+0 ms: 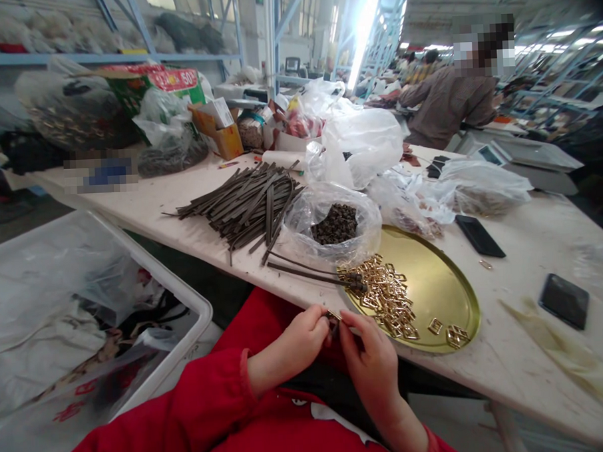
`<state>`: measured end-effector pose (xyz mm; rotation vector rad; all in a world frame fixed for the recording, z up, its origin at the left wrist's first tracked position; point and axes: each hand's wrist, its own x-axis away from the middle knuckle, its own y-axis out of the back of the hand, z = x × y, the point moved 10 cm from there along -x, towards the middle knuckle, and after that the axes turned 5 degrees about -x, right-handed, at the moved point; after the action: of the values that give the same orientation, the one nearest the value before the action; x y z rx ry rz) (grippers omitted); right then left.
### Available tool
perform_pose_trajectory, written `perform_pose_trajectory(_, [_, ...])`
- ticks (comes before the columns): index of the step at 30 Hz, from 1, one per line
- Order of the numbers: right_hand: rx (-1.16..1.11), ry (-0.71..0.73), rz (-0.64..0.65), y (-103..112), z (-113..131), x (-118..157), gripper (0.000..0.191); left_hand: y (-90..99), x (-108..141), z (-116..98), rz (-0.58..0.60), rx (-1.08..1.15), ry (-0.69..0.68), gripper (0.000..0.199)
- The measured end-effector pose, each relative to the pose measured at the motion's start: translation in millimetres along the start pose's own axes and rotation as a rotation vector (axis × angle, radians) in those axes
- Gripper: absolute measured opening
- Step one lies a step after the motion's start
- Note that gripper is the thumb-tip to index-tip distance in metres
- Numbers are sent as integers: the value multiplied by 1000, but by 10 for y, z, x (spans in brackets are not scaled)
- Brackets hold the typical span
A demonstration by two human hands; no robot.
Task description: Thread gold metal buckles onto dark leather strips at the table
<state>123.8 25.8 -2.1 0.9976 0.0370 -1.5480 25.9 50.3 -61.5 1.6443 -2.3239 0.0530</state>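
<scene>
My left hand (pixel 309 333) and my right hand (pixel 369 349) meet at the table's front edge, fingertips pinched on a small gold buckle (pixel 334 315). Something dark shows beside the buckle between the fingers; its shape is mostly hidden. Just beyond the hands, a round gold tray (pixel 436 273) carries a heap of gold buckles (pixel 384 295), with several more apart at its right. Two dark straps (pixel 308 272) reach over the tray's left rim, their thicker ends on the buckles. Behind them sits an open plastic bag (pixel 296 219) of small dark pieces (pixel 335 224).
A pile of dark strips (pixel 245 202) lies left of the bag. Two phones (pixel 479 236) rest on the right of the table, near plastic bags (pixel 489 184). A white bin (pixel 202 310) stands at the lower left. Another person (pixel 446 106) is in the background.
</scene>
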Motion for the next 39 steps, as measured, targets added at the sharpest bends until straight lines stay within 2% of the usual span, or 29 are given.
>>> perform_pose_trajectory(4, [-177,-269,34,-39,-219,-2,16,-36,18,-24,16,-104,-43,40])
perform_pose_trajectory(7, [-307,-383,84,-121,-296,13,18,-38,37,-90,20,-160,-88,46])
perform_pose_trajectory(11, [-299,-365,77,-143,-318,-16,21,-28,63,-168,33,-262,-149,51])
perform_pose_trajectory(18, [-180,-169,98,-177,-196,-104,22,-68,80,-162,78,-500,-209,60])
perform_pose_trajectory(22, [-148,-129,47,-98,-125,-119,20,-24,86,-240,30,-684,-302,60])
perform_pose_trajectory(26, [-128,-100,0,-15,-77,-99,19,-16,123,-325,31,-720,-367,60])
perform_pose_trajectory(29, [-174,-137,5,-10,-101,-76,18,-29,142,-348,57,-698,-352,59])
perform_pose_trajectory(35, [-377,-354,-29,-9,-264,-15,20,-50,188,-480,81,-637,-390,55])
perform_pose_trajectory(39, [-595,-459,-11,-41,-310,-16,24,-120,232,-570,183,-566,-424,48])
